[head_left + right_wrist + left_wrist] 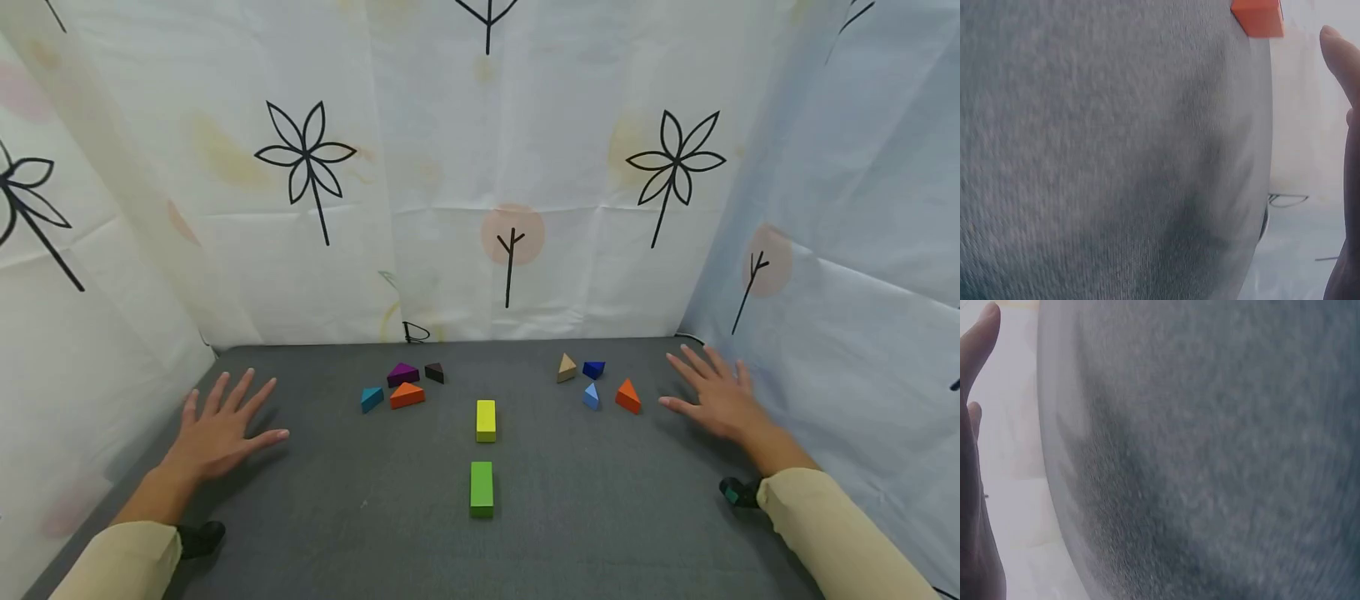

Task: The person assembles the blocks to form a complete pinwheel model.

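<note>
My left hand (213, 437) is spread over the left side of the grey table, holding nothing. On the right, my right hand (716, 396) is likewise spread with nothing in it; nearest to it is a red-orange triangular block (628, 397). Beside that block are a light blue triangle (592, 397), a dark blue triangle (594, 369) and a tan triangle (566, 368). Left of centre sit a purple triangle (402, 375), a dark brown triangle (435, 372), an orange triangle (407, 395) and a teal triangle (372, 399). A yellow block (486, 421) lies mid-table, behind a green block (482, 490).
White cloth walls (442, 167) with drawn flowers and twigs enclose the grey table (337, 517) at the back and both sides. Dark straps with small devices circle both wrists, at the cuffs of the pale sleeves (123, 562). A dark cord (688, 337) shows at the back right corner.
</note>
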Tool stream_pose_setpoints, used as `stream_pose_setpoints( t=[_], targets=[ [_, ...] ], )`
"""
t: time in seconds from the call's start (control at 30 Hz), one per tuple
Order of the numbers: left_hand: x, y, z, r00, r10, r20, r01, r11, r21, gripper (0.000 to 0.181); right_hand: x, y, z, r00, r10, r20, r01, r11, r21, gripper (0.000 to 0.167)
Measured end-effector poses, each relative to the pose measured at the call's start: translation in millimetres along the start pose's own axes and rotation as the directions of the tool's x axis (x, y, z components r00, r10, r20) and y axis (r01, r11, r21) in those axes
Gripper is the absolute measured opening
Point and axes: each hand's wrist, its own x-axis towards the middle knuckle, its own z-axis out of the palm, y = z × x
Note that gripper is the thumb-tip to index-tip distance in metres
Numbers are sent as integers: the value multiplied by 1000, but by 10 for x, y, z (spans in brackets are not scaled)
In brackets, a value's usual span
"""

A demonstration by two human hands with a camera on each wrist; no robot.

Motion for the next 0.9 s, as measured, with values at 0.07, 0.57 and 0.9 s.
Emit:
stream_pose_setpoints(
  t=[0.07,0.57,0.9],
  targets=[
    [10,34,-1,1000,7,-10,-7,1000,-10,94,8,-33,4,1000,-11,-7,11,1000,11,82],
    [55,278,35,992,86,-97,-91,995,-45,92,-3,-267,97,992,-65,-110,75,993,89,80],
    [123,560,32,977,140,-158,-163,976,-143,90,-9,-599,92,990,-73,-117,99,967,234,80]
  ],
)
